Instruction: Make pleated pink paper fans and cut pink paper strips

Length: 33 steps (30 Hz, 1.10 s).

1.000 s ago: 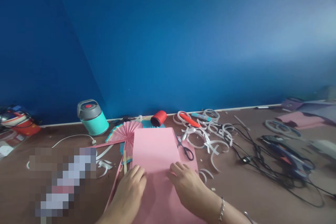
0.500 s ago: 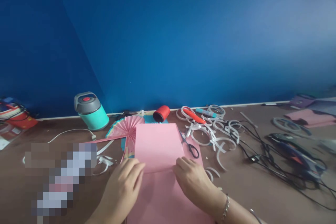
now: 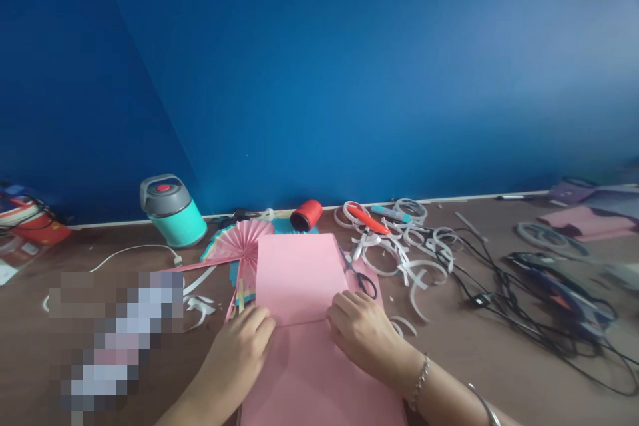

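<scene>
One edge of a pink sheet (image 3: 299,279) runs crosswise between the left hand (image 3: 247,333) and the right hand (image 3: 362,326), each with fingers curled at an end of that edge. The thumbs are mostly hidden, so I cannot tell whether either is pinching the paper or only pressing it. The sheet lies right in front of the person, with darker pink paper (image 3: 319,379) extending below; whether the line is a fold or just a border is unclear.

No row of pleats shows on this sheet, so work on it looks to be at an early stage. Scissors (image 3: 351,267) lie at its right edge, just beyond the right hand. Past the left hand, a pleated fan (image 3: 244,239) is already formed, apparently the more finished piece. Farther out on the desk (image 3: 449,359) are a red spool (image 3: 310,213), loose white strips (image 3: 358,249) and a turquoise flask (image 3: 180,223).
</scene>
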Tool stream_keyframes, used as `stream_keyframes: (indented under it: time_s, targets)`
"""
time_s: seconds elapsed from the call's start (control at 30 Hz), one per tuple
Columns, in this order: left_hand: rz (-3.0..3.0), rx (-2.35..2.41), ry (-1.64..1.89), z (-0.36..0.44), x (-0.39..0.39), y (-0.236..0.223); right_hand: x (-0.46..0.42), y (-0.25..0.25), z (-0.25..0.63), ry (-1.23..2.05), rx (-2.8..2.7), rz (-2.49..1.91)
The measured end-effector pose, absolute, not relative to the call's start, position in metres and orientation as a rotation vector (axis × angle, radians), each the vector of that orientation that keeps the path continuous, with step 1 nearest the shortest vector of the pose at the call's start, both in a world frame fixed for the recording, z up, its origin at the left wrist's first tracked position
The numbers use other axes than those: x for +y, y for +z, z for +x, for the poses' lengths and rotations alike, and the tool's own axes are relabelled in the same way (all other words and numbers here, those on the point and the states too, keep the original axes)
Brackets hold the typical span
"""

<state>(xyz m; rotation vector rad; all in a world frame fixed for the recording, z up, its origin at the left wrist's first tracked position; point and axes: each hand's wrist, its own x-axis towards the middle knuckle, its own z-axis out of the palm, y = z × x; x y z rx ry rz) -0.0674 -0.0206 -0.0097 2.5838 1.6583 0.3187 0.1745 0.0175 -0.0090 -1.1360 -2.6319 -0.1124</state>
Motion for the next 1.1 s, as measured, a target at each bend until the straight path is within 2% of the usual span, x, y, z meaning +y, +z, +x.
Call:
stream_keyframes:
  time_s: [0.37,0.5,0.87,0.97,1.1]
  targets:
    - [2.249,1.672,0.698,-0.067,-0.011,-0.009,0.027,0.002,0.181,0.379,-2.451,-1.262]
    - [2.167,1.729,0.696,-0.066,-0.006,-0.012,0.028,-0.005,0.178,0.472,-2.301,-1.304]
    - [2.185,1.954,0.595,-0.059,-0.006,-0.007,0.030,-0.004,0.176,0.460,-2.222,-1.475]
    - [2.297,1.946,0.579,-0.056,-0.011,-0.007,0.026,-0.002,0.175,0.337,-2.281,-1.456]
    - [2.534,1.691,0.493,-0.050,-0.015,-0.011,0.019,-0.010,0.169,0.094,-2.484,-1.173]
